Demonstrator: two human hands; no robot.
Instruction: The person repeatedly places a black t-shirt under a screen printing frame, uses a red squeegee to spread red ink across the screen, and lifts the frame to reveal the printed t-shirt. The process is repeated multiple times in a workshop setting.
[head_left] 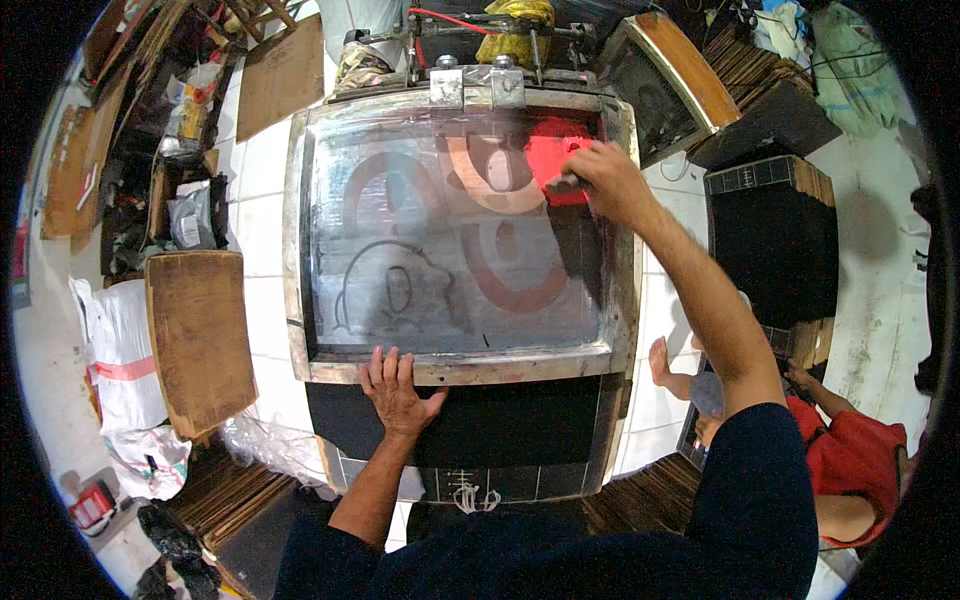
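A printing screen in a wooden frame (pixel 619 230) lies over a black board (pixel 500 420). Its translucent mesh (pixel 400 240) shows faint arch shapes and a cartoon outline. Red ink (pixel 545 142) is spread at the mesh's upper right. My right hand (pixel 610 180) is closed on a small, dark scraper (pixel 567 181) at that red patch. My left hand (pixel 398 395) rests on the front rail of the frame, fingers apart. Metal clamps (pixel 447 88) hold the back of the frame.
Brown boards (pixel 200 340) and white sacks (pixel 120 365) stand left, beside cluttered shelving (pixel 190 130). A second black board (pixel 770 250) and a tilted screen (pixel 680 70) are at right. A co-worker in red (pixel 855 460) sits at lower right, near my right arm.
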